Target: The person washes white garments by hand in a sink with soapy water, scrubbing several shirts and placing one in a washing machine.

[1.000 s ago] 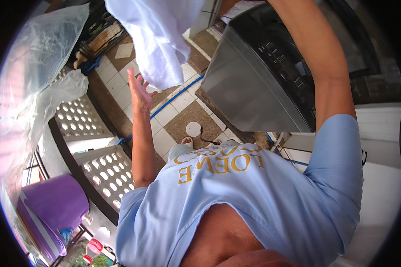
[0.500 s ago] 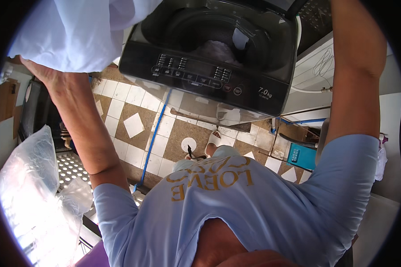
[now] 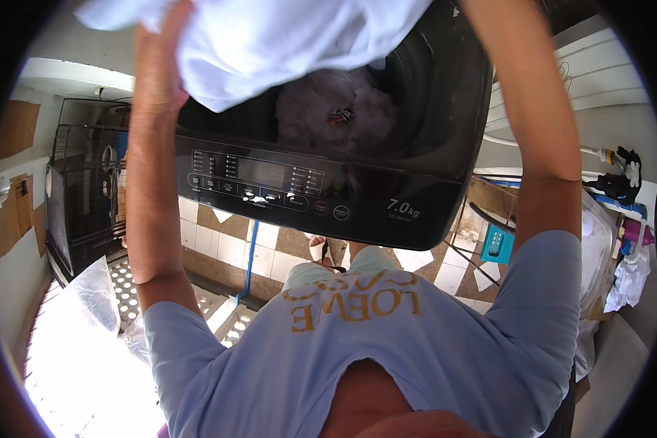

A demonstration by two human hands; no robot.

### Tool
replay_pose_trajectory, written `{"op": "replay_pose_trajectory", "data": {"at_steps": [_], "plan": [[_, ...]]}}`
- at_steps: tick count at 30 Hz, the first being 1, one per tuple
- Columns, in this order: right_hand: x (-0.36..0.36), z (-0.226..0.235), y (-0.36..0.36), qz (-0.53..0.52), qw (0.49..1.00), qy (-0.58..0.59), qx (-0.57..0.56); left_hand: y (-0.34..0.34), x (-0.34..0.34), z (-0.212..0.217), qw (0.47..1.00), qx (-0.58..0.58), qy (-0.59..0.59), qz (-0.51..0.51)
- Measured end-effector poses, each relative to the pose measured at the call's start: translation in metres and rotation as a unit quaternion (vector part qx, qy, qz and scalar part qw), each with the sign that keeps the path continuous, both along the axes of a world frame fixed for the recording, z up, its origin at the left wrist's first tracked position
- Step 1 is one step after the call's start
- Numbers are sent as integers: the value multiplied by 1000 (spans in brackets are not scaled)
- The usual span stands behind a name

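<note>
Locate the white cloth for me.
In the head view, the white cloth is at the top, left of centre, hiding part of the open washer from view; the left forearm overlaps the cloth's left part.

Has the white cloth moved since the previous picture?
Yes: the white cloth moved right, from the left edge of the top-load washing machine to over its tub.

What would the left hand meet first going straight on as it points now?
Probably the white cloth, beside or against the left hand; blur makes depth unclear, and the picture's top edge cuts off anything beyond.
</note>
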State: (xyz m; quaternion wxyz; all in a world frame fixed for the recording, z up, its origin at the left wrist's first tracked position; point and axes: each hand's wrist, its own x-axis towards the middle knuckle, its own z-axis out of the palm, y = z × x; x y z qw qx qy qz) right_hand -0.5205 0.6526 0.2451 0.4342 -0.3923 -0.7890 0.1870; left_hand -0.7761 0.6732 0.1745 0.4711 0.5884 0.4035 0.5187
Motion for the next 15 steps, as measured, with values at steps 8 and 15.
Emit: {"op": "replay_pose_trajectory", "data": {"at_steps": [8,15], "plan": [[58,-70,-97,-67,957,-76,-271,-35,-33,-31,962,106,248,-46],[123,-93,-281,-199,940,125,-248,-144,-5,-22,964,95,38,-246]]}}
